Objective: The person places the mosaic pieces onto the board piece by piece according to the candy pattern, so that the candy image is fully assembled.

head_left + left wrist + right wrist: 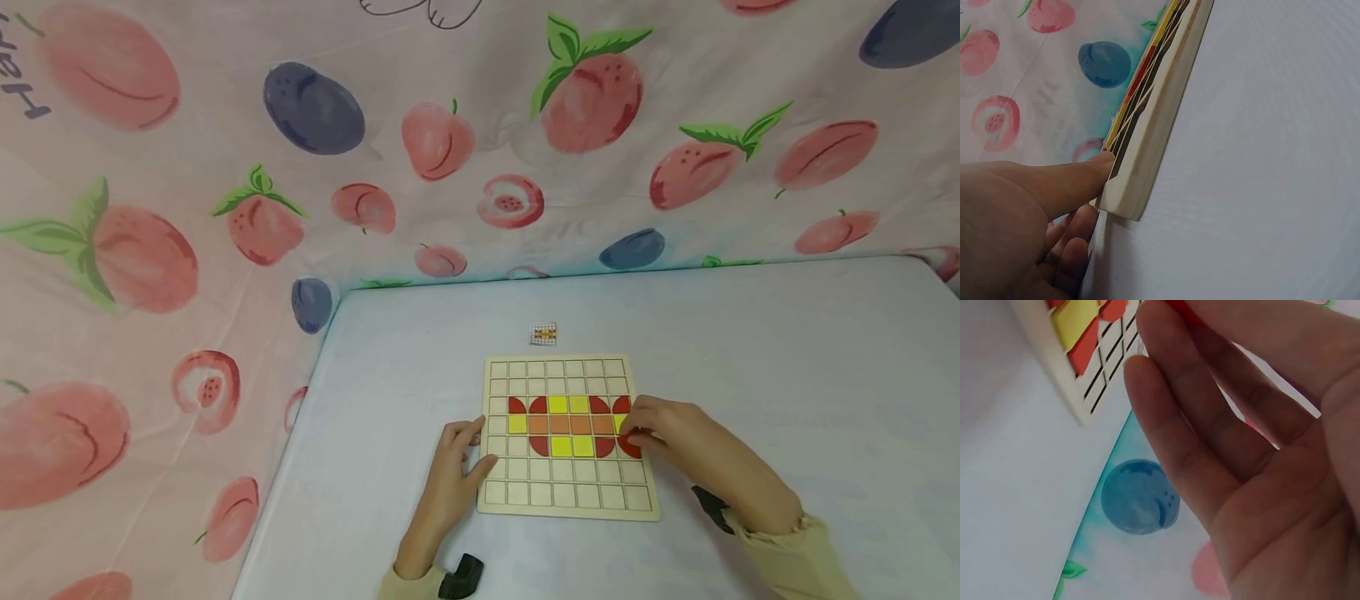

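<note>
A square wooden grid board [525, 493] lies on the white table, with red, yellow and orange tiles in its middle rows. My left hand [452, 471] holds the board's left edge, the thumb [1079, 181] on its rim and the other fingers bent beside it. At the right edge my right hand [678, 429] pinches a red tile [1186, 311] between thumb and fingertips, over the end of the tile rows. Those fingertips partly cover a yellow tile [618, 423] in the head view. A red quarter-round tile [628, 448] shows just below them.
Behind the board lies a small card [543, 334] printed with a gridded pattern. Fruit-print cloth [465, 83] hangs along the back and left of the white tabletop [390, 375]. Black wrist straps [461, 577] show at both sleeves.
</note>
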Tool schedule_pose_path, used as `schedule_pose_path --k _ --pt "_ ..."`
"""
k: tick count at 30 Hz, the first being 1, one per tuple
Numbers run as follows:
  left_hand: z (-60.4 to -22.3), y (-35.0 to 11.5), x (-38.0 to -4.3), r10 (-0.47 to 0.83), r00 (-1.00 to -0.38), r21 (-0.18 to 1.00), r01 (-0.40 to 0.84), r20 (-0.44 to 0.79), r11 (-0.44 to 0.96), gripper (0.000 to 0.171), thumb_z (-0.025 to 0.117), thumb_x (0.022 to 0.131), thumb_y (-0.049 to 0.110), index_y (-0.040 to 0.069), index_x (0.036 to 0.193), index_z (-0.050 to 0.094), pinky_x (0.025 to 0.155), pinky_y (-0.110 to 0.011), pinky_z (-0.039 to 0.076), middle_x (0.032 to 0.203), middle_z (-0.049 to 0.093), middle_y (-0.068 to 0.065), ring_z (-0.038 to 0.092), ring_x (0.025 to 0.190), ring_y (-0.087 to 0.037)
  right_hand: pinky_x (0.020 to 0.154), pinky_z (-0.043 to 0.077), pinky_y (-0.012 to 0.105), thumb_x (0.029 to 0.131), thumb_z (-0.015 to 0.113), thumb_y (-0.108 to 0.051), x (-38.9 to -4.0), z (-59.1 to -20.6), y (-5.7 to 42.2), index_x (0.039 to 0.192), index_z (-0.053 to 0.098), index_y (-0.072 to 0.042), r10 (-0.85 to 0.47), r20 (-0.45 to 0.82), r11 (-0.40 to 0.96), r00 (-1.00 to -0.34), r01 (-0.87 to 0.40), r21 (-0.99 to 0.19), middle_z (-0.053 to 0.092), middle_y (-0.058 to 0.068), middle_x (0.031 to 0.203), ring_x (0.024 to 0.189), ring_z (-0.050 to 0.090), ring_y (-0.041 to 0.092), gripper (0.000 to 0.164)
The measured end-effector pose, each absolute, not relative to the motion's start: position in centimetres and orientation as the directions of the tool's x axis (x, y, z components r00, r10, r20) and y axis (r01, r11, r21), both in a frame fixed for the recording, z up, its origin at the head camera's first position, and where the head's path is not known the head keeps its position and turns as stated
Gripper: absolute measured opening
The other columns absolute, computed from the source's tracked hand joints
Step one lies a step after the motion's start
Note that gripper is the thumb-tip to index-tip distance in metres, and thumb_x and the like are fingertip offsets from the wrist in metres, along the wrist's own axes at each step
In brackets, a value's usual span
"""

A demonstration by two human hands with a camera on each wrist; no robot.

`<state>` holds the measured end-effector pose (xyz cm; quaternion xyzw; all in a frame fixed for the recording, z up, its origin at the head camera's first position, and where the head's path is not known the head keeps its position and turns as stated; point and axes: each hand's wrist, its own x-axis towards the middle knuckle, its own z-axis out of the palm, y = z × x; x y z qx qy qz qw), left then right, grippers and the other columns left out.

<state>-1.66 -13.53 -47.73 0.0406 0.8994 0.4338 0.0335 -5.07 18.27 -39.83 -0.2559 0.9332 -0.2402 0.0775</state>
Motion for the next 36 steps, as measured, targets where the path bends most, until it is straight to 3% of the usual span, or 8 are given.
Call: schedule_pose_path --k 23,36 --pt "-47.8 -13.3 -1.7 0.115 -0.993 0.797 0.044 -0.033 0.602 0.057 0.071 0.092 0.013 0.005 0.144 0.05 0.088 -0.026 0.043 0.126 0.05 -0.004 0.051 0.108 -0.014 0.07 0.054 0.024 0.082 0.078 -0.003 -6.3 -40.0 14.6 0.091 0.075 -0.009 -0.59 0.068 0.678 -0.805 -0.539 -0.5 0.063 -0.006 0.086 0.076 0.055 0.007 0.011" --pt "-47.8 -13.6 -1.7 0.115 -0.993 0.794 0.063 -0.009 0.605 0.057 0.072 0.091 0.012 0.004 0.143 0.051 0.086 -0.025 0.043 0.125 0.051 -0.005 0.05 0.107 -0.014 0.075 0.054 0.028 0.082 0.08 -0.007 -6.4 -40.9 12.1 0.089 0.076 -0.012 -0.537 0.084 0.697 -0.839 -0.498 -0.516 0.065 -0.007 0.086 0.076 0.057 0.006 0.009"
